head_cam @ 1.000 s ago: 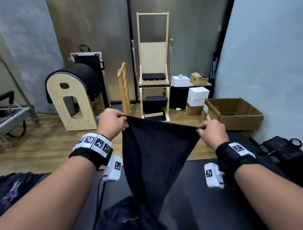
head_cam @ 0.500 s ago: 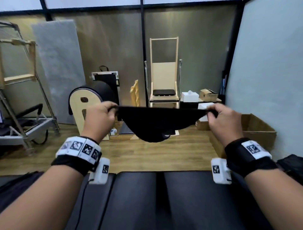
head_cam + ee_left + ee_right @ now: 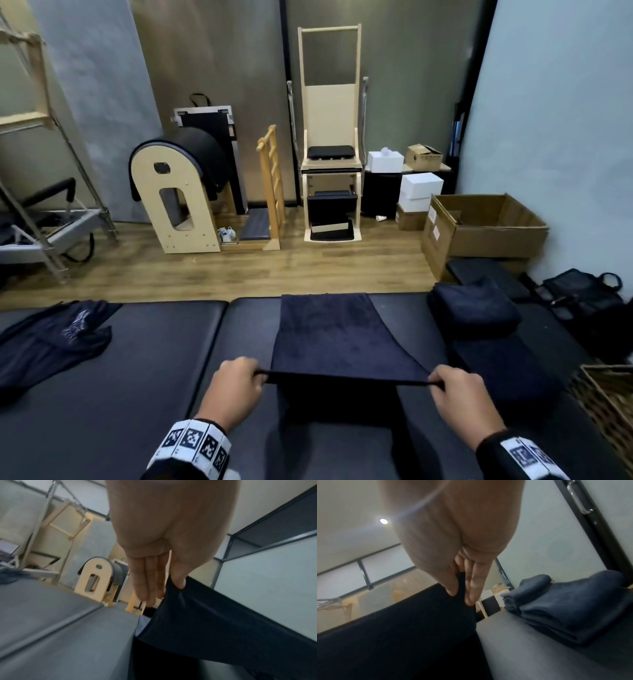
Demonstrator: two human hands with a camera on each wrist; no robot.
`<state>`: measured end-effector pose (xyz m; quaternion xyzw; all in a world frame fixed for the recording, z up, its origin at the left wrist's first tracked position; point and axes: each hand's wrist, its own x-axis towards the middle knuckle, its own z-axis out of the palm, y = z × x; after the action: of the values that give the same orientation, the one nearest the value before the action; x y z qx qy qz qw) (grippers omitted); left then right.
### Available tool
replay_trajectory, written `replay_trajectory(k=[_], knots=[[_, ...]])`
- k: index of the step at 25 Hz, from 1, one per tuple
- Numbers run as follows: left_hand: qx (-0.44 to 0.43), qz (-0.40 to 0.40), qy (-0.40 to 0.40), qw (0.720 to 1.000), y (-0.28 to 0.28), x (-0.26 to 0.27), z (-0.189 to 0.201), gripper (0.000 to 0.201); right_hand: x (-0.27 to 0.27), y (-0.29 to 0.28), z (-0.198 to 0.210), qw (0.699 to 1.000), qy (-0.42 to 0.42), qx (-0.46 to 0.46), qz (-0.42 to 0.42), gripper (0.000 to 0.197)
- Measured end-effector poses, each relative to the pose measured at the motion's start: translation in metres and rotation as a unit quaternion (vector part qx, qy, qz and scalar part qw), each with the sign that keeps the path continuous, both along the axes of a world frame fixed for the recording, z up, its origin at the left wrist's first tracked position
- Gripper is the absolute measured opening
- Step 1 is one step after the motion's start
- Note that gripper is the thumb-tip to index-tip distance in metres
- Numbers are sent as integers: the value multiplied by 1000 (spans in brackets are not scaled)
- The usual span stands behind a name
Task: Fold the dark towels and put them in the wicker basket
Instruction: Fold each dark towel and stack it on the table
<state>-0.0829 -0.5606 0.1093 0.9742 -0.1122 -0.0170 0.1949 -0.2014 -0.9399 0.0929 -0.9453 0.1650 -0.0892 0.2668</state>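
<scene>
A dark navy towel (image 3: 335, 335) lies stretched over the black padded table (image 3: 137, 377), its far end at the table's back edge. My left hand (image 3: 239, 380) pinches its near left corner and my right hand (image 3: 452, 383) pinches its near right corner, holding that edge taut a little above the table. The left wrist view shows thumb and fingers (image 3: 149, 588) pinching the towel (image 3: 214, 615). The right wrist view shows the same pinch on the towel (image 3: 402, 628). A wicker basket (image 3: 606, 404) stands at the right edge. Folded dark towels (image 3: 476, 308) lie stacked at the right.
A crumpled dark cloth (image 3: 51, 339) lies on the table's left part. Beyond the table is a wooden floor with a cardboard box (image 3: 479, 229), a wooden chair frame (image 3: 330, 154) and a barrel-shaped wooden apparatus (image 3: 178, 192). A black bag (image 3: 582, 287) sits by the right wall.
The towel was held up in the air and flipped forward. Both hands have come down and toward me, and the towel now lies spread on the table.
</scene>
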Motion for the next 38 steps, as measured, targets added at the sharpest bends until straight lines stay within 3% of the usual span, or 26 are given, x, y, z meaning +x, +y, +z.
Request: replay_trajectory(k=[7, 9, 12, 15, 18, 21, 24, 27, 30, 34, 38], knots=[[77, -36, 177, 980, 3, -50, -36, 24, -37, 1, -29, 972, 214, -58, 77, 27], [76, -41, 211, 974, 8, -57, -41, 28, -43, 4, -32, 955, 274, -52, 96, 21], [90, -95, 273, 953, 14, -58, -51, 13, -52, 13, -33, 921, 367, -34, 127, 9], [87, -96, 294, 947, 16, -36, -54, 13, -37, 16, -32, 908, 408, -1, 100, 15], [108, -81, 252, 958, 11, 15, -46, 29, 5, 20, -16, 911, 403, 23, 81, 12], [129, -79, 159, 976, -5, 97, -5, 26, 79, 9, 19, 956, 290, 15, 42, 14], [68, -75, 11, 995, -22, 184, 87, 15, 166, -9, 100, 995, 39, -87, -12, 9], [-41, -51, -228, 971, -28, 234, 205, 15, 215, -9, 210, 965, -238, -89, -65, 9], [-126, -61, -363, 921, -20, 234, 278, 15, 217, -7, 279, 916, -385, -86, -76, 11], [-143, -89, -385, 907, -11, 198, 280, 13, 184, -8, 266, 909, -406, -76, -59, 11], [-128, -93, -327, 932, -9, 148, 210, 11, 130, -6, 194, 940, -332, -59, -44, 9]])
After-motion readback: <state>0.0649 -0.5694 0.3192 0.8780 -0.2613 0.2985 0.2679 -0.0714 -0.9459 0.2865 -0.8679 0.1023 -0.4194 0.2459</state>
